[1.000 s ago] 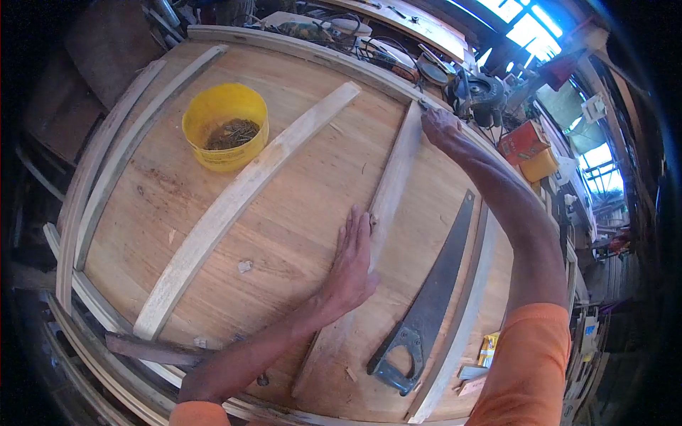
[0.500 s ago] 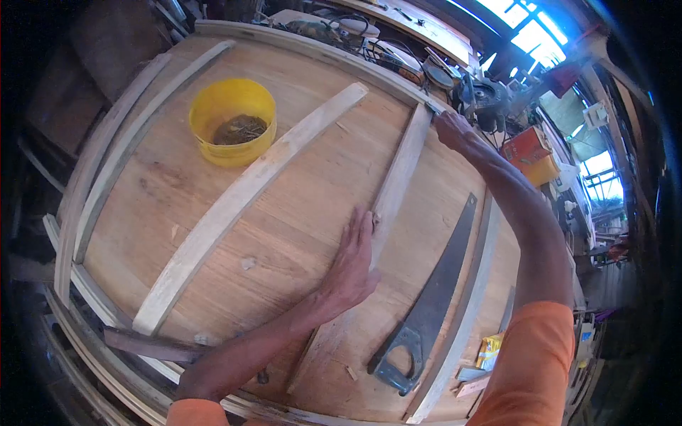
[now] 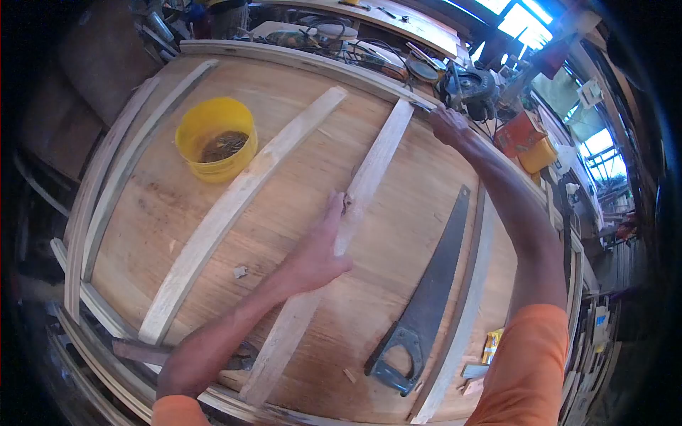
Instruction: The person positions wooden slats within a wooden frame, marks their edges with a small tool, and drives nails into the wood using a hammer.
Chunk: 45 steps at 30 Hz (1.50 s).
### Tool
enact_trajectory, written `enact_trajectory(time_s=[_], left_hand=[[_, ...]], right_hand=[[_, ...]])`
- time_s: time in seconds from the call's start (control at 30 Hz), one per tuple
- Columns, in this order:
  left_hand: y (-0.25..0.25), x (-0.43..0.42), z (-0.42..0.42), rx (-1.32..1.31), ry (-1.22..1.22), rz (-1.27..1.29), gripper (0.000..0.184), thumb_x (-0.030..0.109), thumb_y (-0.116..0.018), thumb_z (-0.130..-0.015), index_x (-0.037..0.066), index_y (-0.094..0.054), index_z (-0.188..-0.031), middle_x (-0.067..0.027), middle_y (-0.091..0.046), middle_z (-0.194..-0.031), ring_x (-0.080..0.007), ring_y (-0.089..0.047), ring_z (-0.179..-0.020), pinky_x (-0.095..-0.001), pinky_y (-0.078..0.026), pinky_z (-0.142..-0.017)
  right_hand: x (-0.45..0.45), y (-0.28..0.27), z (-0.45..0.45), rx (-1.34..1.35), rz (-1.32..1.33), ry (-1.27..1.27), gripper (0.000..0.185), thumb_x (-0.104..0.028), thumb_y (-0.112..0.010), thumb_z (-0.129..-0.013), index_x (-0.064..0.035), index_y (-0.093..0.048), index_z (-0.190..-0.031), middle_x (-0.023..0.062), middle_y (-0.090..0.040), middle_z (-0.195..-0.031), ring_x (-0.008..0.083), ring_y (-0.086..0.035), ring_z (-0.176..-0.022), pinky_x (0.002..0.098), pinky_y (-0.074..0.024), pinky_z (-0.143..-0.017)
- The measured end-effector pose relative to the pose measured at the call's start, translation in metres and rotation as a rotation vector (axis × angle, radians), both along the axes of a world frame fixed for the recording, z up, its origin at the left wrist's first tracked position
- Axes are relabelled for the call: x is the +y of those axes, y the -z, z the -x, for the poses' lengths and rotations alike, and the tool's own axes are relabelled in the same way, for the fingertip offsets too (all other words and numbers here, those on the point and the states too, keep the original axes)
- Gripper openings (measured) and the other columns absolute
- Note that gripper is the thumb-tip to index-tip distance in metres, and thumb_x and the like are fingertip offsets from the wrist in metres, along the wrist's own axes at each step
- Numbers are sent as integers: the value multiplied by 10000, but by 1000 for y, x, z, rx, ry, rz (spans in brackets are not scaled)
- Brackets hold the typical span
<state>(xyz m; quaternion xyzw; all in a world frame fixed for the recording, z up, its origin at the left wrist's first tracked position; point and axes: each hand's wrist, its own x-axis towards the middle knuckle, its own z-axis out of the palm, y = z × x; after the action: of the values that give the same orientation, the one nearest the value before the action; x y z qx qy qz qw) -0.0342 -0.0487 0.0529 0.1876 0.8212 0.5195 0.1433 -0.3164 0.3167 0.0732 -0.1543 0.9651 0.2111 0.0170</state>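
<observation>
On the panel (image 3: 405, 227): middle slat (image 3: 380, 153) is lying, far end beside the frame rail (image 3: 320, 64).
Left hand (image 3: 312, 259): is gripping slat edges, apparently steadying it.
Right hand (image 3: 451, 128): is pinching a thin tool (image 3: 425, 106) near that end.

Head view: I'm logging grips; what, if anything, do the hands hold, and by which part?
Left hand: wooden slat, across its width near mid-length. Right hand: apparently a slim object by its near end, too small to identify.

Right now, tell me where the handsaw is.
In the head view, the handsaw lies on the wooden panel, right of centre, between the strip at the left hand and the strip farther right.
</observation>
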Motion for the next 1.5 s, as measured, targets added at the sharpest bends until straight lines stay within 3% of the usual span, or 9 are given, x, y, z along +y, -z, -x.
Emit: enact_trajectory(time_s=[0.07, 0.23, 0.53, 0.8, 0.9, 0.97, 1.33, 1.4, 1.5], left_hand=[[12, -3, 1, 55, 56, -36, 1087, 63, -710, -748, -137, -42, -1583, -380, -62, -1663, -454, -117, -1571, -421, -160, -1288], [33, -4, -4, 37, 60, -74, 1102, 53, -704, -745, -123, -21, -1591, -369, -74, -1668, -436, -103, -1580, -406, -147, -1289], [33, -1, -8, 43, 34, -120, 1098, 12, -682, -748, -82, -10, -1612, -340, -117, -1677, -420, -134, -1581, -397, -161, -1283], [35, 1, -9, 31, 30, -119, 1106, 5, -698, -753, -87, -4, -1609, -340, -132, -1673, -432, -170, -1569, -407, -193, -1278], [37, 0, -9, 77, 28, -112, 1107, 7, -700, -749, -87, -10, -1609, -344, -138, -1669, -441, -180, -1564, -410, -195, -1279], [34, 2, -10, 33, -6, -110, 1086, 13, -671, -756, -55, -30, -1629, -306, -159, -1688, -363, -169, -1584, -386, -178, -1276], [48, 3, -9, 96, -34, -66, 1097, 26, -685, -750, -64, -26, -1623, -333, -192, -1665, -410, -232, -1559, -408, -236, -1257], [47, 2, -10, 81, -26, -68, 1097, 24, -682, -749, -64, -24, -1622, -336, -185, -1666, -408, -222, -1563, -408, -235, -1258], [47, 2, -10, 113, -21, -73, 1103, 13, -684, -745, -65, -17, -1621, -339, -172, -1668, -409, -201, -1568, -401, -223, -1264]], right_hand=[[-3, 0, -4, -3, 9, 19, 202, -5, -648, -838, 73, -712, -1013, 292, -645, -1119, 429, -722, -972, 493, -611, -781], [-8, 4, 0, 0, -8, 75, 207, -36, -676, -868, 7, -763, -1051, 244, -726, -1093, 400, -728, -1052, 475, -620, -837], [-31, 8, 8, -79, -1, 218, 296, -112, -656, -941, -47, -731, -1219, 178, -702, -1261, 417, -709, -1101, 666, -607, -762], [-33, 15, 29, -43, -104, -13, 212, -36, -652, -855, 15, -748, -1037, 234, -743, -1033, 379, -732, -1030, 485, -613, -822], [-31, 5, 33, -147, -124, -88, 192, -64, -665, -840, 18, -754, -990, 223, -747, -1015, 380, -737, -990, 478, -612, -809], [-39, -2, 24, -135, -104, -86, 184, -68, -671, -829, 21, -756, -965, 225, -747, -1010, 381, -738, -978, 476, -612, -803], [-51, -14, 10, -137, -84, -59, 180, -38, -652, -727, 48, -745, -855, 230, -744, -963, 398, -742, -921, 466, -613, -775], [-50, -8, 10, -106, -97, -32, 251, -109, -782, -685, 19, -772, -900, 207, -751, -974, 368, -752, -936, 454, -623, -768], [-44, -1, 12, -103, -52, -43, 228, -74, -754, -690, 51, -749, -881, 222, -742, -949, 409, -737, -909, 462, -609, -791]])
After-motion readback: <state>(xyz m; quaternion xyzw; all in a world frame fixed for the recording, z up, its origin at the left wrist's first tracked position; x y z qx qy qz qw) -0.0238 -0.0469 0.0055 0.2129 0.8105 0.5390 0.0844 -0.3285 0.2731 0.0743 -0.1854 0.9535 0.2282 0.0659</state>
